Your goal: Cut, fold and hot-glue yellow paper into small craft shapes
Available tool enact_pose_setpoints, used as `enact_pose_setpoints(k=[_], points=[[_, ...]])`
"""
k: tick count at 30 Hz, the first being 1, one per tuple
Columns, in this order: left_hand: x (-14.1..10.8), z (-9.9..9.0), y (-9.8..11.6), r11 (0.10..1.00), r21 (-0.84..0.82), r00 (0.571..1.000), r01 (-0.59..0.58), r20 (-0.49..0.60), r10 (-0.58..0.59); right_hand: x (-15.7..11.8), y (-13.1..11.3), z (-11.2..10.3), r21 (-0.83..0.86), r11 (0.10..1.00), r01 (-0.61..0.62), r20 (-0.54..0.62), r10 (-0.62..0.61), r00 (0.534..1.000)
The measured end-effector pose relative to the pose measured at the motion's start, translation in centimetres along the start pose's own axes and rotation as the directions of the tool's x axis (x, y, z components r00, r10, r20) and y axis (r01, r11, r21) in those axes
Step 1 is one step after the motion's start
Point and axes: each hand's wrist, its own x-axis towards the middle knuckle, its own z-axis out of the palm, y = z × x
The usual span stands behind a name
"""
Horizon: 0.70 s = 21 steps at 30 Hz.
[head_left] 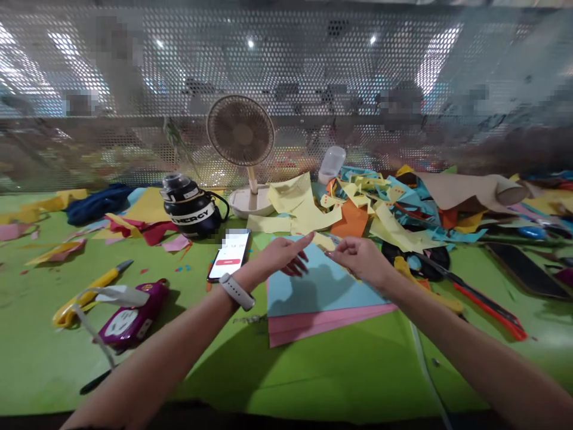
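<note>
My left hand (286, 254), with a pale watch strap (237, 291) on the wrist, hovers over a light blue sheet of paper (299, 295). Its thumb is stretched out and its fingers hang apart, holding nothing. To its right, my right hand (360, 258) pinches a small piece of yellow paper (324, 241) between thumb and fingers. Part of that piece is hidden by the hand. Pink sheets (286, 331) lie under the blue one, their edges sticking out toward me.
Paper scraps (358, 191) are heaped behind my hands. A phone (230, 255), a desk fan (242, 131) and a black bottle (190, 209) stand or lie left of centre. A purple power strip (134, 313) and yellow cutter (89, 292) lie left; a red-and-black cutter (487, 307) right.
</note>
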Motion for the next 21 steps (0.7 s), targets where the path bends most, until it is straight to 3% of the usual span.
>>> enact_pose_setpoints(k=[3, 6, 8, 10, 12, 14, 17, 21], points=[[1.1, 1.0, -1.4, 0.897, -0.414, 0.988, -0.152, -0.066, 0.137, -0.1, -0.3, 0.4, -0.027, 0.997, 0.068, 0.025, -0.067, 0.997], [1.8, 0.8, -2.5, 0.823, -0.552, 0.991, -0.131, -0.064, 0.115, -0.3, -0.5, -0.3, -0.138, 0.961, 0.238, -0.043, -0.246, 0.968], [2.1, 0.4, -3.0, 0.810, -0.579, 0.995, -0.093, -0.036, 0.089, -0.4, -0.7, -1.2, -0.304, 0.837, 0.455, -0.092, -0.501, 0.860], [2.3, 0.0, -3.4, 0.801, -0.596, 0.998, -0.054, 0.000, 0.067, -0.6, -0.8, -1.9, -0.467, 0.594, 0.655, 0.091, -0.705, 0.703], [2.3, 0.0, -3.8, 0.795, -0.607, 0.998, -0.013, 0.045, 0.050, -0.7, -0.7, -1.8, -0.517, 0.361, 0.776, 0.367, -0.725, 0.582], [2.4, 0.1, -4.2, 0.797, -0.603, 0.996, 0.019, 0.085, 0.040, -0.8, -0.1, -1.1, -0.524, 0.213, 0.825, 0.536, -0.670, 0.513], [2.3, 0.6, -4.5, 0.788, -0.610, 0.992, 0.076, 0.128, 0.004, -0.8, 1.1, 0.1, -0.517, 0.090, 0.851, 0.608, -0.661, 0.439], [1.9, 1.2, -4.5, 0.749, -0.660, 0.995, 0.061, 0.095, 0.003, -0.8, 1.9, 0.8, -0.494, 0.066, 0.867, 0.612, -0.681, 0.401]])
